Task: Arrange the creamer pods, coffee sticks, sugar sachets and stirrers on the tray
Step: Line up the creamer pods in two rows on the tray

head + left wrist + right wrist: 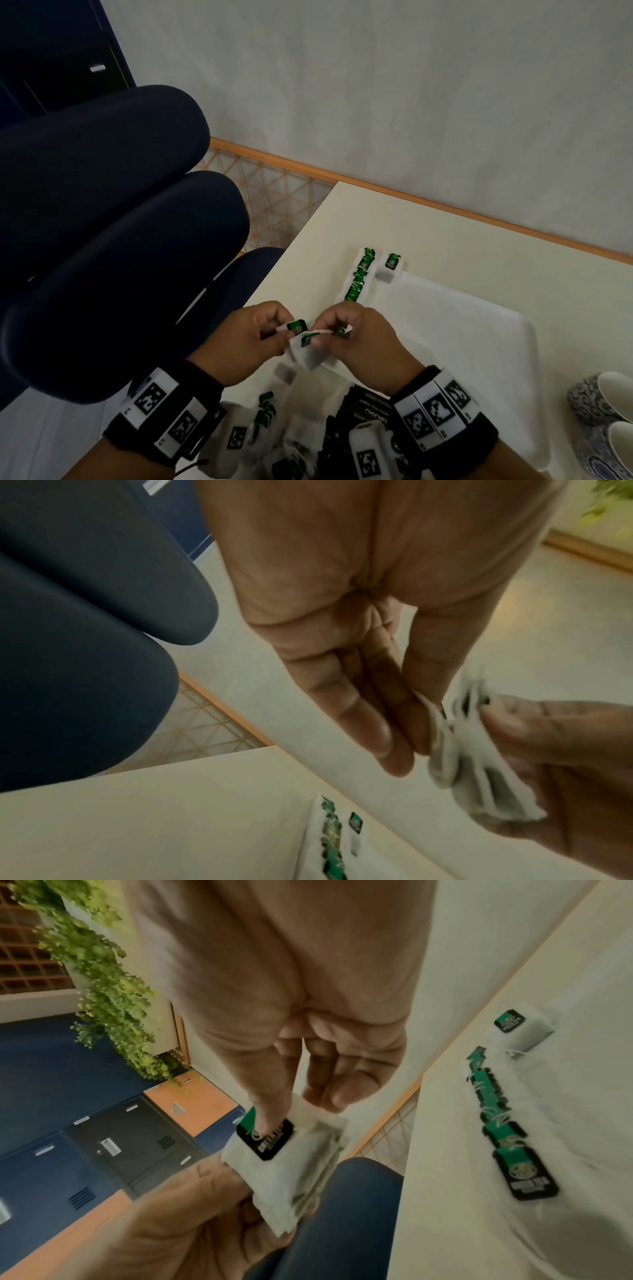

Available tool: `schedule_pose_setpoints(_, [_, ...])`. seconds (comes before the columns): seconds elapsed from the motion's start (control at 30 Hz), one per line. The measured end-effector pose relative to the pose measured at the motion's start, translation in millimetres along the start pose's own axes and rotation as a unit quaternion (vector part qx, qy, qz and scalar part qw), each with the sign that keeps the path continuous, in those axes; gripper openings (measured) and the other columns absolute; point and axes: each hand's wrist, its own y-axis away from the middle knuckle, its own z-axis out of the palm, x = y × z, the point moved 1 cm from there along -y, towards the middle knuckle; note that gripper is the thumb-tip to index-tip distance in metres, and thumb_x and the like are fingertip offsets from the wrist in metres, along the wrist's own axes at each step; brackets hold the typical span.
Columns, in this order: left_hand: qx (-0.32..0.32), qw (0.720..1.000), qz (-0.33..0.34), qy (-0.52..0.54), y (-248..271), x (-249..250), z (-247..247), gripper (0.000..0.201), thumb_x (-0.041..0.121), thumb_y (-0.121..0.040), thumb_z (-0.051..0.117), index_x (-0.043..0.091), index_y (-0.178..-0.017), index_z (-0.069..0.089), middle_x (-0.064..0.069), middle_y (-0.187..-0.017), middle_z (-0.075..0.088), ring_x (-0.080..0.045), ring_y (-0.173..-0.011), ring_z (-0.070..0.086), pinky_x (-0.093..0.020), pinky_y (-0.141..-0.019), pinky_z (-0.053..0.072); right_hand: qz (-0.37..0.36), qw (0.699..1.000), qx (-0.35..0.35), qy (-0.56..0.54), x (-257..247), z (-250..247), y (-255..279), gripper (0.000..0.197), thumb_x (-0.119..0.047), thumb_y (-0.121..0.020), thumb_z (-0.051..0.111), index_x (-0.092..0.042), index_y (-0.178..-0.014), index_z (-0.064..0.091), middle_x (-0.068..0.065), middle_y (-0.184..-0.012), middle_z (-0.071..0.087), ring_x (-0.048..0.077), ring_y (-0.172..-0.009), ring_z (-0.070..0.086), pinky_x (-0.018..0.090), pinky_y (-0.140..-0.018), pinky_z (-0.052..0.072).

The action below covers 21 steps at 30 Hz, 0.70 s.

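Note:
Both hands hold a small bundle of white sachets (306, 342) with green-and-black tags, just above the near left corner of the white tray (462, 342). My left hand (284, 334) pinches the bundle's left side, and my right hand (323, 334) pinches its top and right side. In the left wrist view the left hand's fingertips (404, 750) press a sachet of the bundle (479, 777). In the right wrist view the right hand's thumb (274, 1118) lies on the top tag of the bundle (287, 1167). A row of the same sachets (359, 277) lies along the tray's left edge.
One single sachet (392, 267) lies beside the far end of the row. Black packs (373, 407) and more green-tagged sachets (265, 409) lie on the table near me. Two patterned cups (599, 401) stand at the right. A dark blue chair (102, 240) is on the left.

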Motion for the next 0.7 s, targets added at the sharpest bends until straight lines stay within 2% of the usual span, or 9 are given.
schedule_pose_setpoints(0.07, [-0.004,1.0,0.004,0.003,1,7,2,0.013,0.033,-0.081,0.068,0.022,-0.083,0.063,-0.009,-0.079,0.07,-0.025,-0.072,0.065,-0.041,-0.073,0.054,0.004,1.0,0.003,-0.018,0,0,-3,0.014,-0.015,-0.079,0.075,-0.027,-0.077,0.069,-0.008,-0.089,0.069,0.004,-0.084,0.061,0.01,-0.072,0.044])
schedule_pose_setpoints(0.13, [-0.018,1.0,0.005,-0.009,3,10,2,0.023,0.045,-0.078,0.065,0.024,-0.086,0.064,-0.007,-0.082,0.071,-0.027,-0.078,0.067,-0.046,-0.077,0.055,0.019,0.999,-0.008,-0.047,-2,-1,-3,0.015,-0.011,-0.08,0.074,-0.024,-0.077,0.069,-0.012,-0.082,0.069,-0.002,-0.077,0.061,0.01,-0.069,0.044])
schedule_pose_setpoints(0.2, [-0.029,0.999,0.01,-0.031,3,12,4,0.013,0.039,-0.083,0.064,0.027,-0.088,0.065,-0.002,-0.083,0.072,-0.024,-0.08,0.068,-0.05,-0.079,0.055,0.026,0.998,-0.01,-0.056,-2,-1,-3,0.015,-0.009,-0.08,0.073,-0.023,-0.076,0.069,-0.016,-0.073,0.067,-0.006,-0.068,0.058,0.01,-0.065,0.044])
schedule_pose_setpoints(0.33, [-0.035,0.998,0.011,-0.054,5,15,7,0.009,0.034,-0.085,0.06,0.03,-0.091,0.065,-0.003,-0.082,0.072,-0.028,-0.079,0.067,-0.051,-0.077,0.053,0.027,0.998,0.001,-0.057,1,-1,-3,0.013,-0.011,-0.08,0.074,-0.023,-0.075,0.07,-0.004,-0.075,0.071,-0.002,-0.063,0.057,0.015,-0.061,0.045])
schedule_pose_setpoints(0.43, [-0.035,0.997,0.021,-0.067,5,17,10,0.01,0.026,-0.083,0.062,0.029,-0.092,0.064,-0.007,-0.075,0.069,-0.03,-0.069,0.063,-0.043,-0.065,0.053,0.025,0.999,0.012,-0.044,2,-2,-2,0.014,-0.012,-0.08,0.075,-0.024,-0.074,0.069,-0.002,-0.074,0.07,-0.002,-0.061,0.055,0.013,-0.059,0.044])
schedule_pose_setpoints(0.5, [-0.013,0.996,0.032,-0.082,3,16,13,0.009,0.019,-0.084,0.066,0.028,-0.086,0.064,0.0,-0.064,0.065,-0.015,-0.054,0.053,-0.03,-0.054,0.045,0.018,0.999,0.023,-0.027,1,0,-2,0.014,-0.013,-0.08,0.075,-0.024,-0.077,0.067,-0.003,-0.072,0.067,-0.002,-0.06,0.053,0.012,-0.058,0.043])
schedule_pose_setpoints(0.57, [0.009,0.994,0.042,-0.1,0,12,16,0.013,0.017,-0.087,0.065,0.028,-0.083,0.063,0.004,-0.061,0.061,-0.007,-0.051,0.047,-0.025,-0.052,0.04,0.023,0.998,0.034,-0.038,2,1,-2,0.016,-0.016,-0.081,0.074,-0.026,-0.089,0.063,-0.006,-0.071,0.062,-0.002,-0.062,0.054,0.013,-0.06,0.044])
schedule_pose_setpoints(0.63, [0.021,0.992,0.041,-0.116,-3,9,17,0.013,0.018,-0.089,0.063,0.03,-0.083,0.062,0.001,-0.064,0.063,-0.011,-0.053,0.048,-0.028,-0.054,0.041,0.028,0.999,0.033,-0.022,7,1,-2,0.023,-0.022,-0.082,0.073,-0.026,-0.101,0.062,-0.011,-0.073,0.06,-0.003,-0.066,0.055,0.012,-0.063,0.045])
schedule_pose_setpoints(0.7, [0.026,0.991,0.032,-0.125,-5,6,20,0.014,0.018,-0.089,0.063,0.031,-0.086,0.06,-0.001,-0.061,0.061,-0.009,-0.051,0.045,-0.023,-0.052,0.038,0.014,0.999,0.013,0.037,13,1,-3,0.012,-0.025,-0.084,0.071,-0.02,-0.094,0.067,-0.01,-0.072,0.06,0.0,-0.067,0.055,0.012,-0.061,0.042])
